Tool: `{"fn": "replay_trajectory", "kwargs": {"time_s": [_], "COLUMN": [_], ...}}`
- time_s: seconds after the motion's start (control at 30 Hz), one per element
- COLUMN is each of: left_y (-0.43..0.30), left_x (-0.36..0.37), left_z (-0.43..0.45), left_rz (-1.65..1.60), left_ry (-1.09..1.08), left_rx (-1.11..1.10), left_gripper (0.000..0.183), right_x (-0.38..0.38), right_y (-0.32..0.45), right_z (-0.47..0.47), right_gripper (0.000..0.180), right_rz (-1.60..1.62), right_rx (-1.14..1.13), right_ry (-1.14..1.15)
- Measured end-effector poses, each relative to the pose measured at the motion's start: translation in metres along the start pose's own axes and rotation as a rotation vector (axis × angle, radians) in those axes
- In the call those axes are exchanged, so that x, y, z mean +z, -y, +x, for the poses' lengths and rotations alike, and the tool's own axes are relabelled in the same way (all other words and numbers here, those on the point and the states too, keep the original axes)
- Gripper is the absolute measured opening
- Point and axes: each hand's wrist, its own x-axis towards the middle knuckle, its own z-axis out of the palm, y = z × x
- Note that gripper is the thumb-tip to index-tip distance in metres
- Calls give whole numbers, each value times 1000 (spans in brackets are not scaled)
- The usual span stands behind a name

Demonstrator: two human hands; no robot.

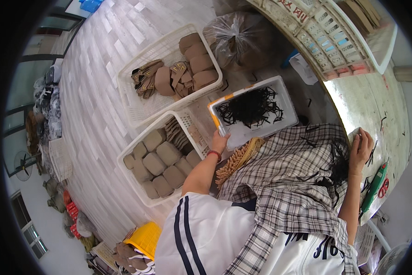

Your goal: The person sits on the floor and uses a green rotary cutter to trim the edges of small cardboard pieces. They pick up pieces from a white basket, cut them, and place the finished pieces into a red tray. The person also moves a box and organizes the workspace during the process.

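My left hand (pixel 220 141), with a red bead bracelet at the wrist, grips the near left corner of a white box (pixel 238 139). A tangled heap of short black strips (pixel 249 106) lies in that box, and orange tape runs along its left rim. My right hand (pixel 360 151) rests at the edge of the worktable (pixel 391 113), fingers bent; whether something is under them is hard to see. More black strips (pixel 340 165) cling to the plaid apron (pixel 288 154) over my lap, close to my right forearm. A green tool (pixel 374 187) and red-handled scissors (pixel 383 188) lie beside that forearm.
Left of the box, a white plastic basket (pixel 123 151) holds stacked brown pads. Another basket (pixel 121 80) beyond it holds brown pieces and straps. A clear plastic bag (pixel 237 37) stands behind. A white crate (pixel 361 51) sits on the worktable. A yellow basket (pixel 144 237) is at lower left.
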Motion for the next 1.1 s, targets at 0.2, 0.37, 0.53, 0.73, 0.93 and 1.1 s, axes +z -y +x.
{"fn": "replay_trajectory", "kwargs": {"time_s": [0.2, 0.37, 0.53, 0.73, 0.93, 1.1], "left_y": [70, -4, 38, 65, 19, -6], "left_x": [26, 17, 47, 49, -30, -79], "left_z": [61, 31, 59, 74, 42, 26], "left_rz": [-230, -187, -183, -34, 156, 116], "left_ry": [30, 104, 85, -26, 36, 15], "left_rx": [-359, -479, -359, -172, 0, 150], "left_gripper": [69, 58, 49, 45, 41, 33], "right_x": [5, 8, 6, 6, 6, 6], "right_y": [7, 3, 10, 9, 10, 7], "right_z": [2, -6, -1, 1, 0, 4], "right_gripper": [23, 23, 23, 23, 23, 22], "right_rz": [-29, -19, -5, -25, -3, 7], "right_rx": [30, 88, 56, 52, 72, 56], "right_ry": [4, -9, -25, -12, -17, -39]}}
